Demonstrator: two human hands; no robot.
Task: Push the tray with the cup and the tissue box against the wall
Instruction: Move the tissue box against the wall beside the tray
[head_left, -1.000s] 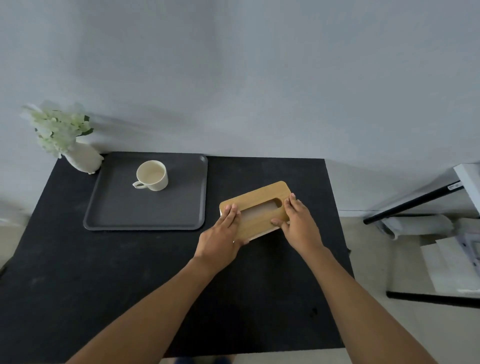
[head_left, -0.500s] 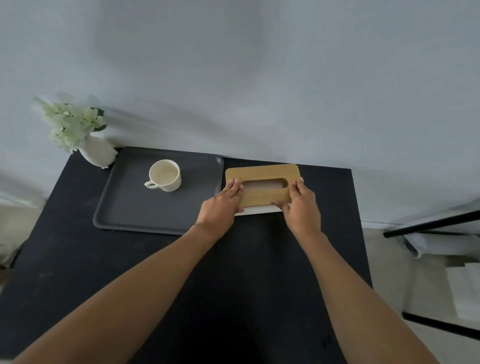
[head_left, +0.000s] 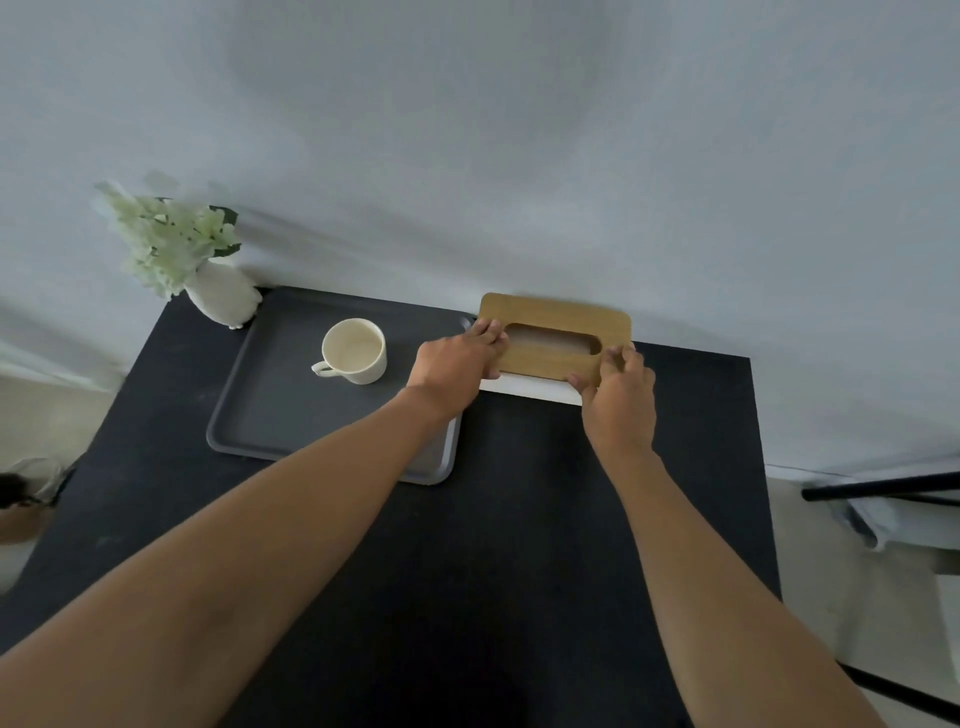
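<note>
Tray (head_left: 270, 415): grey, lying flat on the black table (head_left: 519, 545), its far edge up at the wall (head_left: 467, 156) as far as this wide-angle view lets me judge. To its far left corner a white vase of pale flowers (head_left: 223, 299) stands just beside it.
Cup (head_left: 354, 351): cream, upright on the tray, handle toward the near left; it looks empty.
Left hand (head_left: 457, 358): laid on the left end of the tissue box, fingers curled over the wooden lid, pressing and gripping it rather than lifting.
Tissue box (head_left: 555, 338): wooden lid with an oval slot over a white body, just right of the tray, its far edge at or almost at the wall.
Right hand (head_left: 618, 400): closed on the box's near right corner, fingertips on the lid.
Step in hand: seating the box against the wall. I would push evenly with both hands so it goes in square, keep it flat on the table, and ease off once it meets the wall. Mind the left forearm, which crosses over the tray's near right corner close to the cup.
Writing: no brand, label or lettering can be read on anything.
</note>
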